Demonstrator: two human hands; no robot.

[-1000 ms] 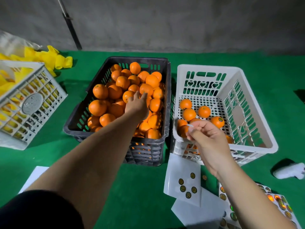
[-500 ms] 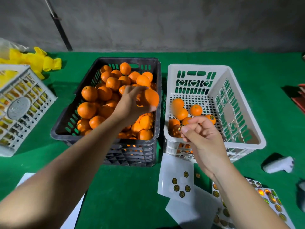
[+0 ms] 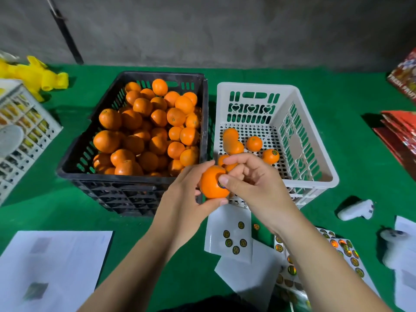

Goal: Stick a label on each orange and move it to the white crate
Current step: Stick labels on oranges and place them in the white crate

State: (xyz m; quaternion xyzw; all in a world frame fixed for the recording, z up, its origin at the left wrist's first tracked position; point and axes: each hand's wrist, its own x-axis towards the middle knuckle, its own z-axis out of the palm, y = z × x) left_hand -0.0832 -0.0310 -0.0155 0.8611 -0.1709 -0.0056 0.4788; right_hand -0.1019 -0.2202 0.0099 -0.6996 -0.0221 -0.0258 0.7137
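yellow bags (image 3: 38, 77) far left | red cartons (image 3: 403, 129) right | printed paper (image 3: 51, 266) near left

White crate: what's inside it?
The white crate holds a few oranges, one showing a label. The hands cover more oranges near the front, so an exact count isn't possible.

Two bare forearms enter from six o'clock, with no sleeves, watches or rings showing on them. The left hand (image 3: 184, 194) and right hand (image 3: 254, 183) are ungloved. At six o'clock, a dark garment's edge (image 3: 209, 304) shows between the arms.
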